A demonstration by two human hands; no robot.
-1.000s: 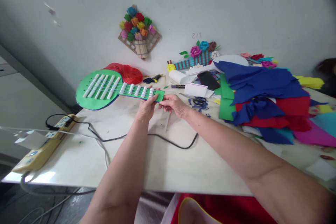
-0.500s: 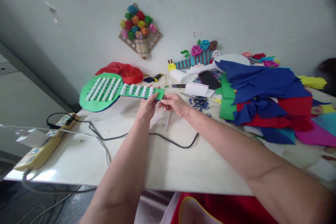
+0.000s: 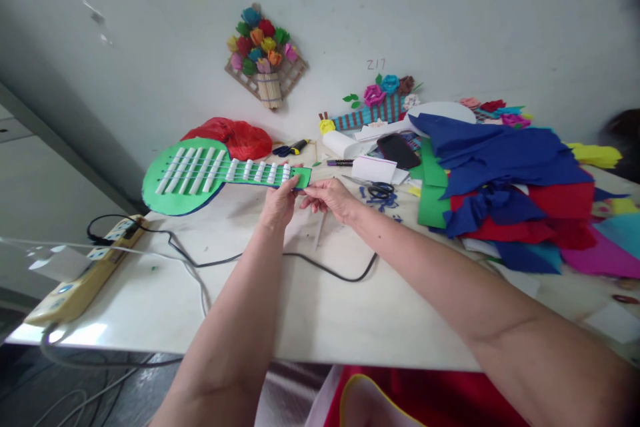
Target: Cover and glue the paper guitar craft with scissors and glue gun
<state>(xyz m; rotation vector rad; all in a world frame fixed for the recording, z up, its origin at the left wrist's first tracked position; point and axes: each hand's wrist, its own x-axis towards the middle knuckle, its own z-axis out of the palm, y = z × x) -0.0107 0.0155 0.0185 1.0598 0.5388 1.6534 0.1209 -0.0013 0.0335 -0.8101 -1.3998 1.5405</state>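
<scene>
A green paper guitar [image 3: 167,197] with white rolled strips and thin strings is held out over the table, its round body to the left. My left hand [image 3: 281,203] is closed round the end of its neck, thumb on top. At the neck's tip, my right hand [image 3: 330,198] pinches the lower edge with thumb and forefinger; whether a small piece is between them is hidden. Below the right hand a thin white stick [image 3: 321,229] lies on the table.
Scissors [image 3: 381,191] lie among blue scraps right of my hands. Beyond are a phone [image 3: 399,150], a cutter [image 3: 300,147] and a red bag [image 3: 233,138]. Coloured paper [image 3: 500,153] is heaped at right. A power strip [image 3: 75,290] and a black cable [image 3: 330,270] lie at left and front.
The guitar has shifted slightly left, its round body dipping a little toward the table. My hands keep their places at the neck's end.
</scene>
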